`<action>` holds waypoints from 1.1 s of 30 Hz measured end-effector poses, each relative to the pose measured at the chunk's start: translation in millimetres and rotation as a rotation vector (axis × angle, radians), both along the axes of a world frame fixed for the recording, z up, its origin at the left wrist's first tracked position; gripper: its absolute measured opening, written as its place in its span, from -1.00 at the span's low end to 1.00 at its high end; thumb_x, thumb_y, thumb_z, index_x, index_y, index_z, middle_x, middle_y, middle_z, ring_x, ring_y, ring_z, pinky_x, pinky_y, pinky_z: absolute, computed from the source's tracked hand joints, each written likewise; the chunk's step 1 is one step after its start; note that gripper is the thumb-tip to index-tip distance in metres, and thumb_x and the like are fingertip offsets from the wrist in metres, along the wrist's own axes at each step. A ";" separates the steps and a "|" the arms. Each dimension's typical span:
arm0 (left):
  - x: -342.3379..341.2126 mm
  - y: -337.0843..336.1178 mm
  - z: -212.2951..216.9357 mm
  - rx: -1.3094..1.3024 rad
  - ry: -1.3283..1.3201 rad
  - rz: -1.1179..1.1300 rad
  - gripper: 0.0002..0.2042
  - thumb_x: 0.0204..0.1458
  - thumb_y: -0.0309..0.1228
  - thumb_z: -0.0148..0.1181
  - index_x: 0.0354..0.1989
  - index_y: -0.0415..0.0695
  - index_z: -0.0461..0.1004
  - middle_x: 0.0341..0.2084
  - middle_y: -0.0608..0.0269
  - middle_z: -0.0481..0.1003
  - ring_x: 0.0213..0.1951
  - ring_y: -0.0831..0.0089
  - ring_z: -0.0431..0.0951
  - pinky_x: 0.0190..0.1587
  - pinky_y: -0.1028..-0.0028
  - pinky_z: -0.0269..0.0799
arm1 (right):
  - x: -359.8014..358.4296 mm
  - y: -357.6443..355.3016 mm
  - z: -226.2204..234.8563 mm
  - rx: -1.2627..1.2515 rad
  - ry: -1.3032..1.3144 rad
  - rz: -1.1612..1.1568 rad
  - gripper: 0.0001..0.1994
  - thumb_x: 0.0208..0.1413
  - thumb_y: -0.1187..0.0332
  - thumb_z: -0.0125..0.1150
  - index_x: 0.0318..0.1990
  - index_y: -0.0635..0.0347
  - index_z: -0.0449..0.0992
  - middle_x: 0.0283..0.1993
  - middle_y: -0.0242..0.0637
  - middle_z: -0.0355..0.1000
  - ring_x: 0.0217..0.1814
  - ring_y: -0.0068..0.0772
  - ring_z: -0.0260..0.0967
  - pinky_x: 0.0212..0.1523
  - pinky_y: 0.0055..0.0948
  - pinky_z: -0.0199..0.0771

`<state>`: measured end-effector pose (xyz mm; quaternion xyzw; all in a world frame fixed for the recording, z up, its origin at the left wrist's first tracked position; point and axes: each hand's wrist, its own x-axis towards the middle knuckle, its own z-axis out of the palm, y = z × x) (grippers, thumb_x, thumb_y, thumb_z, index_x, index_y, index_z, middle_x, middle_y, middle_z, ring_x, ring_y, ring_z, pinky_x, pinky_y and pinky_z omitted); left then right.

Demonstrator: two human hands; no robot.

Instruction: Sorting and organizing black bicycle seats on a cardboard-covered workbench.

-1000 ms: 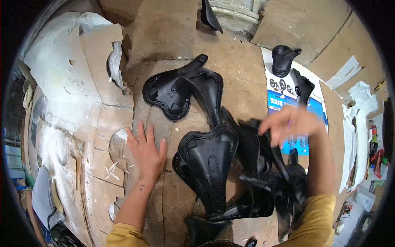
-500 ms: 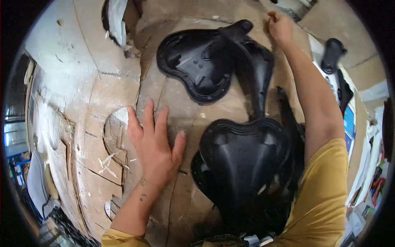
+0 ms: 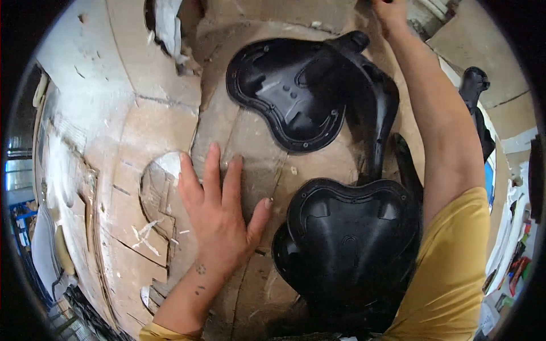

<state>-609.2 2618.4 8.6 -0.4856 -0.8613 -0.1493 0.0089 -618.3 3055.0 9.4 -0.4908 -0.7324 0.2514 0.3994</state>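
- left hand [image 3: 219, 219] lying flat, palm down, fingers [image 3: 211, 170] spread apart and gripping nothing, pressing on the worn cardboard sheet [image 3: 142, 131] covering the floor
- thumb pointing right, its tip sitting just beside the near black saddle shell [image 3: 352, 227], not clearly touching it
- near black saddle shell lying underside up, near-right of the left hand, stacked on more black shells under it
- far black saddle shell [image 3: 287, 94] also lying underside up, far of the left hand, well apart from it, its narrow nose pointing far-right
- another black shell [image 3: 378, 108] standing on edge between the two, leaning against the far one
- right hand [image 3: 389, 11] reaching to the far edge of the view, mostly cut off; cannot tell whether its fingers are apart or closed on anything
- right forearm crossing over the right side of the shells, yellow sleeve [image 3: 455, 267] showing near-right
- torn white paper scraps [image 3: 170, 25] lying far-left on the cardboard
- one more black piece [image 3: 475, 85] lying far-right past the forearm
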 end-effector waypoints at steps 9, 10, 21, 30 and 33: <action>7.5 4.4 -9.2 0.018 -0.005 -0.020 -0.45 -0.19 -0.20 0.15 0.00 -0.23 0.24 0.12 -0.04 0.03 0.16 -0.21 -0.11 0.10 -0.08 -0.15 | 79.7 61.0 -10.2 0.520 -0.056 0.406 -0.58 -0.03 0.34 0.11 0.04 0.14 0.27 -0.24 -0.04 0.40 -0.25 -0.25 0.37 -0.25 -0.36 0.37; 4.2 0.4 -11.2 0.003 -0.010 -0.010 -0.44 -0.18 -0.19 0.14 0.00 -0.22 0.24 0.13 -0.03 0.03 0.16 -0.20 -0.12 0.10 -0.08 -0.16 | 74.5 26.3 4.2 0.002 0.326 0.803 -0.47 -0.08 0.44 0.15 0.12 0.10 0.18 -0.16 0.08 0.36 -0.12 -0.04 0.33 -0.18 -0.23 0.34; 1.9 0.8 -5.3 0.052 -0.023 -0.028 -0.46 -0.17 -0.15 0.12 -0.01 -0.18 0.26 0.12 0.00 0.07 0.17 -0.18 -0.10 0.10 -0.08 -0.15 | 54.1 -11.8 39.1 0.192 -0.322 0.013 -0.79 0.03 0.40 -0.02 -0.26 0.37 0.43 -0.37 -0.07 0.42 -0.30 -0.17 0.37 -0.28 -0.23 0.35; 9.6 -4.5 -4.5 0.226 -0.039 0.008 -0.50 -0.15 -0.38 0.10 0.02 -0.25 0.19 0.10 -0.02 0.11 0.14 -0.05 0.03 0.15 0.09 -0.11 | 305.0 -86.6 95.8 -0.782 -0.354 0.685 -0.76 -0.04 0.36 0.18 -0.23 0.30 0.46 -0.52 -0.38 0.40 -0.44 -0.58 0.36 -0.39 -0.53 0.36; 0.8 -15.7 -9.4 0.411 -0.067 0.019 -0.51 -0.11 -0.44 0.05 0.05 -0.28 0.15 0.07 -0.05 0.15 0.11 0.05 0.11 0.14 0.22 -0.04 | 356.0 -111.3 118.1 -0.999 -0.294 0.871 -0.69 -0.07 0.37 0.20 -0.12 0.22 0.43 -0.32 -0.36 0.43 -0.34 -0.56 0.38 -0.32 -0.57 0.36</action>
